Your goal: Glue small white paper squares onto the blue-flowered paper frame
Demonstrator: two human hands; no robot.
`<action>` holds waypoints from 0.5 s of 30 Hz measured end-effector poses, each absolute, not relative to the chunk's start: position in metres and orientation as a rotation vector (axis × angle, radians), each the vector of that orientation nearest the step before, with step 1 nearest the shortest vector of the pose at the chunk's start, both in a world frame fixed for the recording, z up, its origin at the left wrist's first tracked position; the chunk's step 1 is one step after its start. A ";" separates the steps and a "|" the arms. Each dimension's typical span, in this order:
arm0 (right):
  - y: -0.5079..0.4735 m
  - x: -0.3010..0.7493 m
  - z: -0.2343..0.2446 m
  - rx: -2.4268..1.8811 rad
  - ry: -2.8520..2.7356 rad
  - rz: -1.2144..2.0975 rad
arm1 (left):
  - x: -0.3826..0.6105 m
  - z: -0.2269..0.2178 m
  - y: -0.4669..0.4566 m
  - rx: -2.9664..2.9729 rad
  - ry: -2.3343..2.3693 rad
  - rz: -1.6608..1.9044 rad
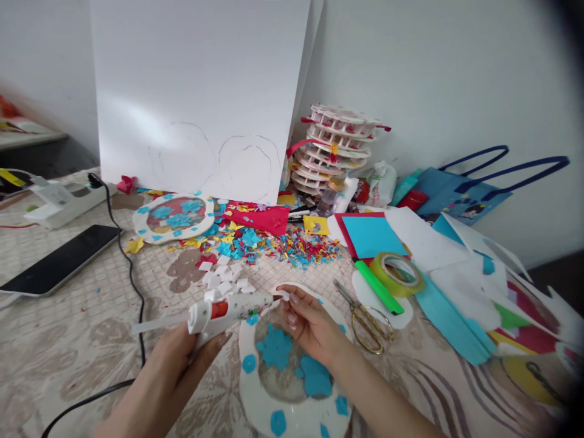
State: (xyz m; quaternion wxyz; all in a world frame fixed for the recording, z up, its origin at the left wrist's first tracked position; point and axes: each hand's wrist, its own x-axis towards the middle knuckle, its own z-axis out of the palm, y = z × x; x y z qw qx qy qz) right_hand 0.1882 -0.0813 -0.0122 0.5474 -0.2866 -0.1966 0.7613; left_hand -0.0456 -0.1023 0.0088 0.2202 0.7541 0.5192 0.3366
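My left hand is wrapped round a white hot glue gun, its nozzle pointing right and a clear glue stick poking out of the back. Right at the nozzle, my right hand pinches a small white foam piece between thumb and fingers. Below both hands lies a white oval frame with a clear middle, decorated with blue paper flowers and small blue shapes. My right hand and forearm cover part of it. Just beyond the glue gun is a pile of white foam pieces.
Gold-handled scissors, a green cutter and a tape roll lie to the right. A similar frame, paper confetti and a tiered white stack stand further back. A black cable and a phone are left.
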 end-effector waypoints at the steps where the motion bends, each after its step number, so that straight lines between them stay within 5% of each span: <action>1: -0.081 0.188 -0.012 -0.677 -0.463 1.807 | -0.045 0.010 -0.103 2.097 1.417 0.895; 15: -0.082 0.189 -0.011 -0.677 -0.475 1.808 | -0.045 0.012 -0.103 2.106 1.375 0.877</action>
